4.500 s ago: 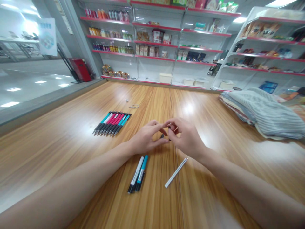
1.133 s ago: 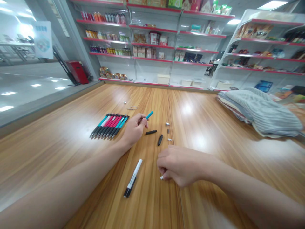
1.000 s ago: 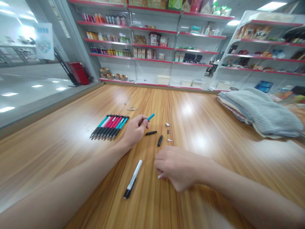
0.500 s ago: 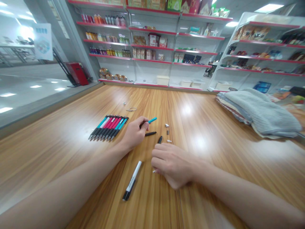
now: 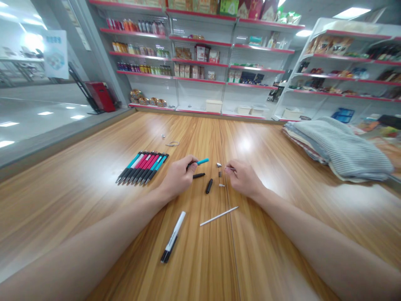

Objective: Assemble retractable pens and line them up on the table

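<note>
My left hand (image 5: 181, 174) is closed around a teal pen barrel (image 5: 203, 161) with a dark end, its teal end pointing right. Opposite it, my right hand (image 5: 244, 177) pinches a thin pale rod (image 5: 230, 168), mostly hidden by the fingers. Between the hands lie a silver pen tip (image 5: 219, 165), a small spring (image 5: 219, 174) and a small white plastic piece (image 5: 222, 185). A black grip (image 5: 209, 186) and a slim black piece (image 5: 198, 175) rest nearby. Closer to me are a white pen refill (image 5: 219, 216) and a white-and-black pen barrel (image 5: 173, 237).
Several assembled pens (image 5: 142, 168) in teal, white and red lie in a row on the left. A wire loop (image 5: 172, 144) and a tiny metal part (image 5: 163, 136) sit behind them. Folded cloths (image 5: 341, 148) are stacked at right. Stocked shelves (image 5: 200, 81) stand beyond the wooden table (image 5: 125, 251).
My right hand has moved forward from above the white refill and black grip, uncovering both, and now pinches a thin rod. My left hand has shifted slightly right with the teal barrel.
</note>
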Tool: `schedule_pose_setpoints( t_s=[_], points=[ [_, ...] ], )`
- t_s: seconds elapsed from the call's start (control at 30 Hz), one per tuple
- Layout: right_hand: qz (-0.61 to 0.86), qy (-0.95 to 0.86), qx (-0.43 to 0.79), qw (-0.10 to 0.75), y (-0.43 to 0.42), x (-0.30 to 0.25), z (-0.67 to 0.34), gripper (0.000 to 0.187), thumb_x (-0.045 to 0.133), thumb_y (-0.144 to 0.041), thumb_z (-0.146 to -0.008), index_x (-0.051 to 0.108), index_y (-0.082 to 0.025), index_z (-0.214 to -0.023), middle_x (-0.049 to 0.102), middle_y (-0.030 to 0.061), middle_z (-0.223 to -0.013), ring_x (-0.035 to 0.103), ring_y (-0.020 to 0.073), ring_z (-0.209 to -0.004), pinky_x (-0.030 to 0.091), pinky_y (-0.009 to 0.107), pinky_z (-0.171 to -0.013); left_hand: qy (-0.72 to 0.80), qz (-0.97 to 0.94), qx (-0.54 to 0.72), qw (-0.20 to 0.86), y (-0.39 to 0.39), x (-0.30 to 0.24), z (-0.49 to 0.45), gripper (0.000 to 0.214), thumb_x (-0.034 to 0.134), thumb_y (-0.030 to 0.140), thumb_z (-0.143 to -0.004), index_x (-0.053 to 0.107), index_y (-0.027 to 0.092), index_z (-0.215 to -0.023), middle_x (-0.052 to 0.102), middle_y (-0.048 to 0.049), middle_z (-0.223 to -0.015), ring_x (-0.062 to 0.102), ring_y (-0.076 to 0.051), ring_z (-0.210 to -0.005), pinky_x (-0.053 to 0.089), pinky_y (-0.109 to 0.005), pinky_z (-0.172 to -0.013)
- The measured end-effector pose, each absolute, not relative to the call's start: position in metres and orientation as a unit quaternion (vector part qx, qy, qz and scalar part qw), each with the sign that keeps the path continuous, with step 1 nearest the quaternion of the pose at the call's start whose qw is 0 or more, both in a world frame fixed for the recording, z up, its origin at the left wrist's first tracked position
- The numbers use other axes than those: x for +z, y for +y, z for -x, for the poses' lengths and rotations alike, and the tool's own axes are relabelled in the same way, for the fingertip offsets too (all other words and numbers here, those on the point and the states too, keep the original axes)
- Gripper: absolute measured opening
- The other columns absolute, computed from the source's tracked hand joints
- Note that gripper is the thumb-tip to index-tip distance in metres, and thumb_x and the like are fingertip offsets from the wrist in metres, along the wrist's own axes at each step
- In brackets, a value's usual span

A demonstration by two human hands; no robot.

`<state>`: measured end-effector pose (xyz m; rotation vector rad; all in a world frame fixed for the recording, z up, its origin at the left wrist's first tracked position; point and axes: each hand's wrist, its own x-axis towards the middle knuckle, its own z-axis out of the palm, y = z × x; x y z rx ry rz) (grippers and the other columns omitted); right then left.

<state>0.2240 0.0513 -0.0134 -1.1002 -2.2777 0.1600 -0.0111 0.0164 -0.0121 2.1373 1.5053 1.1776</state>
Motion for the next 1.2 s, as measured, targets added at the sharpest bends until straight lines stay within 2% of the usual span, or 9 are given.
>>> schedule_pose_setpoints(
  t_s=[0.1, 0.23, 0.43, 0.63, 0.8, 0.97, 1.2],
  points=[
    [0.404, -0.872, 0.068, 0.268, 0.044, -0.011, -0.223, 0.009, 0.055, -0.021, -0.082, 0.054, -0.018, -0.074, 0.058, 0.0016, -0.072, 0.052, 0.0142, -0.067, 0.035, 0.025, -0.061, 0.519, -0.743, 0.4, 0.138, 0.016, -0.011, 0.01, 0.023, 0.041, 0.028, -0.092, 0.06, 0.016, -0.096, 0.057, -0.0008, -0.074, 0.051, -0.014, -0.066, 0.034, -0.026, -0.06],
    [0.388, -0.893, 0.08, 0.211, 0.032, -0.007, -0.219, 0.006, 0.06, -0.023, -0.077, 0.056, -0.019, -0.076, 0.058, -0.0002, -0.071, 0.05, 0.0125, -0.062, 0.031, 0.023, -0.056, 0.516, -0.746, 0.399, 0.133, 0.015, -0.01, 0.009, 0.023, 0.042, 0.027, -0.092, 0.061, 0.016, -0.096, 0.059, -0.001, -0.074, 0.052, -0.014, -0.066, 0.034, -0.026, -0.061],
    [0.403, -0.894, 0.068, 0.186, 0.033, -0.01, -0.217, 0.009, 0.057, -0.021, -0.082, 0.053, -0.018, -0.074, 0.059, 0.001, -0.073, 0.052, 0.0121, -0.063, 0.032, 0.023, -0.056, 0.504, -0.759, 0.396, 0.119, 0.014, -0.009, 0.008, 0.022, 0.044, 0.026, -0.091, 0.063, 0.016, -0.093, 0.059, -0.001, -0.071, 0.051, -0.015, -0.064, 0.035, -0.026, -0.06],
    [0.371, -0.883, 0.054, 0.281, 0.031, -0.009, -0.215, 0.003, 0.053, -0.019, -0.086, 0.056, -0.018, -0.084, 0.063, 0.0035, -0.084, 0.059, 0.0154, -0.077, 0.04, 0.025, -0.068, 0.477, -0.775, 0.4, 0.107, 0.014, -0.011, 0.008, 0.019, 0.046, 0.023, -0.089, 0.063, 0.016, -0.095, 0.064, -0.0035, -0.081, 0.057, -0.016, -0.074, 0.04, -0.026, -0.067],
    [0.326, -0.869, 0.062, 0.368, 0.029, -0.011, -0.214, 0.007, 0.052, -0.018, -0.089, 0.059, -0.018, -0.089, 0.064, 0.0042, -0.084, 0.059, 0.0162, -0.078, 0.044, 0.027, -0.07, 0.448, -0.799, 0.387, 0.106, 0.014, -0.014, 0.008, 0.018, 0.047, 0.022, -0.09, 0.063, 0.016, -0.095, 0.065, -0.0047, -0.085, 0.059, -0.016, -0.078, 0.042, -0.026, -0.071],
    [0.284, -0.873, 0.066, 0.39, 0.028, -0.012, -0.214, 0.019, 0.047, -0.015, -0.091, 0.063, -0.017, -0.101, 0.063, 0.0079, -0.092, 0.059, 0.0172, -0.083, 0.047, 0.029, -0.073, 0.438, -0.808, 0.376, 0.113, 0.014, -0.015, 0.008, 0.02, 0.045, 0.023, -0.091, 0.063, 0.017, -0.097, 0.065, -0.0056, -0.086, 0.059, -0.017, -0.08, 0.043, -0.028, -0.072],
    [0.284, -0.866, 0.06, 0.408, 0.027, -0.01, -0.211, 0.017, 0.049, -0.017, -0.09, 0.065, -0.017, -0.098, 0.063, 0.008, -0.088, 0.06, 0.0175, -0.082, 0.049, 0.03, -0.074, 0.446, -0.805, 0.376, 0.112, 0.014, -0.015, 0.008, 0.019, 0.045, 0.023, -0.09, 0.063, 0.017, -0.096, 0.066, -0.0054, -0.086, 0.06, -0.017, -0.08, 0.044, -0.028, -0.072]
  ],
)
